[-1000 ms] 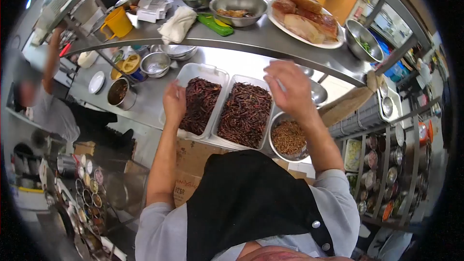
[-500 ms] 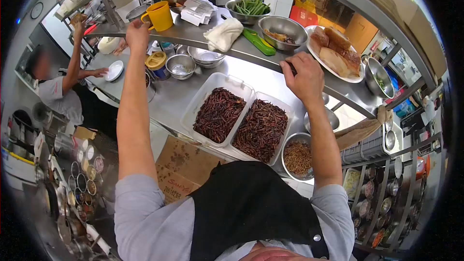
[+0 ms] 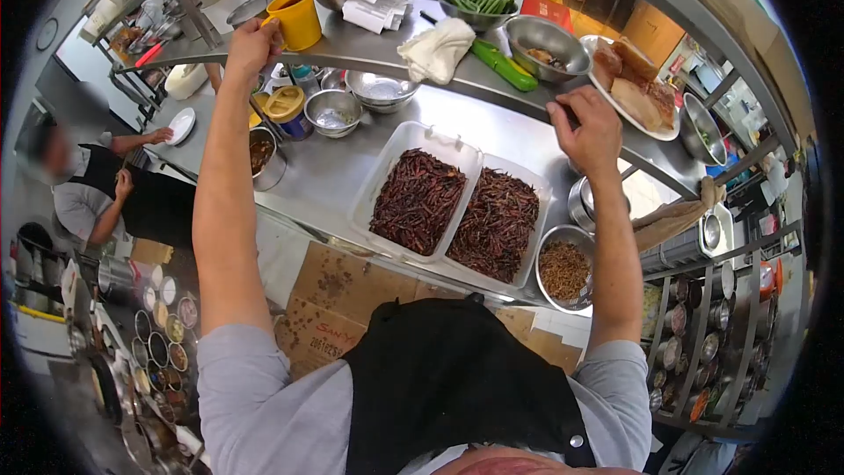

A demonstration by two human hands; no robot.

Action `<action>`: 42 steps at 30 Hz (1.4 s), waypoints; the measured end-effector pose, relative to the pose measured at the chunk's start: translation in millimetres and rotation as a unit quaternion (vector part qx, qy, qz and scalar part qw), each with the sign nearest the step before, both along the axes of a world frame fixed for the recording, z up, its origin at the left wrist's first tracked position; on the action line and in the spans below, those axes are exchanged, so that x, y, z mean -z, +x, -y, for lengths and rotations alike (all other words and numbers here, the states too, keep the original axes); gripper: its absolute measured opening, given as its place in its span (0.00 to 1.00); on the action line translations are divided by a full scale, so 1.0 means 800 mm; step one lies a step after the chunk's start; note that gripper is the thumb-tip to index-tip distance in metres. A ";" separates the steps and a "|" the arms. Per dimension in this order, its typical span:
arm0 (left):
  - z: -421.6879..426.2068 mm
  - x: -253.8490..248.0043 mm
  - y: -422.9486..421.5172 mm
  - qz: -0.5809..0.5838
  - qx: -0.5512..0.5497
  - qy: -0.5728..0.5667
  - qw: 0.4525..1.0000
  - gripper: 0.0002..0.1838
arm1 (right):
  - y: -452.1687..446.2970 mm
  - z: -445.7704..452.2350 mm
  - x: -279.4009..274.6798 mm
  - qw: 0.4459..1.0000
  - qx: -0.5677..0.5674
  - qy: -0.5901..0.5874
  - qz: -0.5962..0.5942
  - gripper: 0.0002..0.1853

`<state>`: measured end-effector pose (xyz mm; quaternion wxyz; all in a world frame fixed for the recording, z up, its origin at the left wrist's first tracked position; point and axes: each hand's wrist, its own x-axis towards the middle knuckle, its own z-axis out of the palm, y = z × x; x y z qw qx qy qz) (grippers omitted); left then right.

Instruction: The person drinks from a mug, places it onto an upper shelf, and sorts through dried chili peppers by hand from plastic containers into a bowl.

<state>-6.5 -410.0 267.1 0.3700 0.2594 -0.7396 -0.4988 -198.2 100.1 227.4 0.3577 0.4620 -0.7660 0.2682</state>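
My left hand [image 3: 254, 46] is closed at the handle of a yellow mug [image 3: 299, 21], which stands at the front edge of the steel shelf [image 3: 352, 54]. My right hand [image 3: 591, 132] is at the shelf's front edge, fingers loosely curled and thumb apart, with nothing visible in it. Near it are a long green object [image 3: 504, 65], a steel bowl [image 3: 549, 42] and a white platter [image 3: 665, 133] with large brownish slabs. A white cloth [image 3: 436, 50] lies between my hands. Below are a left plastic tub [image 3: 415, 203] and a right one [image 3: 495, 225] of dark red dried chillies.
A perforated bowl [image 3: 565, 268] of small brown bits sits right of the tubs. Steel bowls [image 3: 333, 113] and a yellow-lidded jar [image 3: 287, 110] stand under the shelf. A co-worker [image 3: 105, 185] is at the left, one hand by a white plate [image 3: 180, 126]. Cardboard [image 3: 321, 303] covers the floor.
The view has shifted, so the shelf and tubs appear farther right. My right hand's fingers have loosened at the shelf edge. The co-worker's raised arm has come down.
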 end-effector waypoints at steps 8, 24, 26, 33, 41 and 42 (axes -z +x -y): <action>-0.057 -0.017 0.084 0.019 0.015 -0.023 0.999 0.13 | -0.002 0.005 0.008 1.000 0.006 0.000 -0.012 0.09; -0.324 -0.023 0.260 0.060 0.182 0.067 0.979 0.09 | 0.002 0.010 0.009 1.000 0.011 -0.001 -0.018 0.08; -0.337 -0.029 0.270 0.047 0.224 -0.005 0.974 0.08 | 0.000 0.009 0.010 1.000 0.010 0.006 -0.015 0.08; -0.342 -0.049 0.286 -0.017 0.329 -0.164 0.930 0.12 | -0.007 0.008 0.014 1.000 0.006 0.002 -0.013 0.09; -0.342 -0.080 0.295 0.023 0.375 -0.199 0.905 0.14 | -0.004 0.009 0.012 1.000 0.013 0.004 -0.010 0.09; -0.340 -0.082 0.296 0.022 0.384 -0.201 0.901 0.14 | -0.004 0.010 0.012 1.000 0.011 0.003 -0.007 0.09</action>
